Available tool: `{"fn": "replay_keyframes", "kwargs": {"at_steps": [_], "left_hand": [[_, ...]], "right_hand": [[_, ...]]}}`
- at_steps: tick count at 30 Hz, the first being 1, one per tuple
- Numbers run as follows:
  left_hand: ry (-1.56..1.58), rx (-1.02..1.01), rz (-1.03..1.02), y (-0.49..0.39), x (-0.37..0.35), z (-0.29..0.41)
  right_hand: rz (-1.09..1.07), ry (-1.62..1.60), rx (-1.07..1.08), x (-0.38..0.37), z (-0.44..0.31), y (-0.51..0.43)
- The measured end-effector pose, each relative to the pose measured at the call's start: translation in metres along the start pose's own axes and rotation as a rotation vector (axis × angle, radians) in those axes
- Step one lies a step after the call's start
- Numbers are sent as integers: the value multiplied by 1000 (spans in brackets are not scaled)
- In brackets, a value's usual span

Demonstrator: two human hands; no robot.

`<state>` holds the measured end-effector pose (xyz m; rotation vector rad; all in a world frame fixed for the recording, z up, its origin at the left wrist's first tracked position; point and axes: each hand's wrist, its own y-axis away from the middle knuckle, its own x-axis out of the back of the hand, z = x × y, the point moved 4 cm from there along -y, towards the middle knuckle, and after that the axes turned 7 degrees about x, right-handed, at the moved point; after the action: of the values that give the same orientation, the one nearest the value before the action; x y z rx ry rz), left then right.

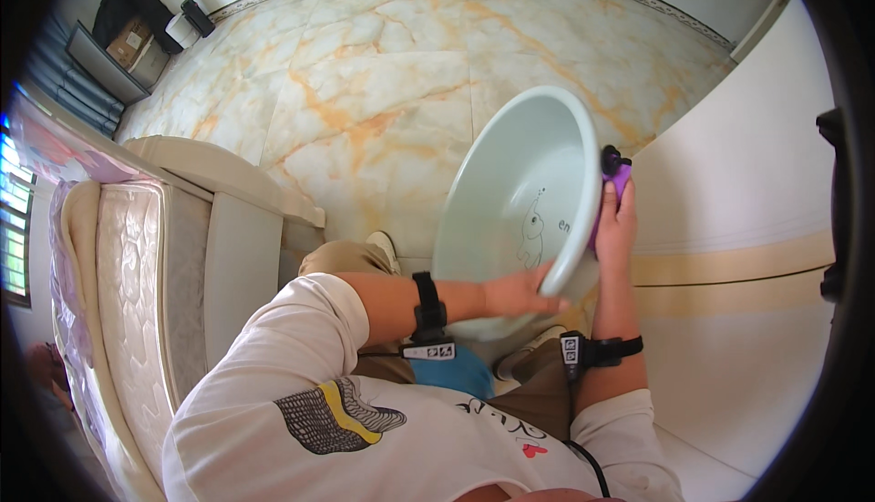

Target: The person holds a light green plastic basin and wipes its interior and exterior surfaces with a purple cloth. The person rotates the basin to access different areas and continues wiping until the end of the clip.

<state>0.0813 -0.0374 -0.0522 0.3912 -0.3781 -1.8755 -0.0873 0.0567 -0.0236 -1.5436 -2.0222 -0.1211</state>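
A pale green plastic basin is tilted on its side in front of me, its opening towards the left. A line-drawn elephant and some lettering mark its inside. My left hand grips the near part of the rim, thumb inside the bowl. My right hand is at the basin's outer right side and holds a purple item with a black knob-like part at its top. The palm and the basin hide most of that item, so its exact kind is unclear.
To my left stands a bed with a mattress and a pale footboard. A large cream panel is close on my right. Between my legs is something blue. Cardboard boxes and a white bucket stand by the far wall.
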Motion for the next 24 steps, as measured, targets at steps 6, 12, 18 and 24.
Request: {"fn": "replay_keyframes", "kwargs": {"at_steps": [6, 12, 18, 24], "left_hand": [[-306, -119, -319, 2, -18, 1], [1006, -76, 193, -26, 50, 45], [1224, -292, 536, -30, 124, 52], [1068, -89, 504, -27, 110, 48]], "right_hand": [[-88, -155, 24, 7, -30, 10], [-274, -278, 112, -10, -40, 26], [-392, -383, 292, -14, -47, 46], [-372, -263, 384, -12, -56, 49]]}}
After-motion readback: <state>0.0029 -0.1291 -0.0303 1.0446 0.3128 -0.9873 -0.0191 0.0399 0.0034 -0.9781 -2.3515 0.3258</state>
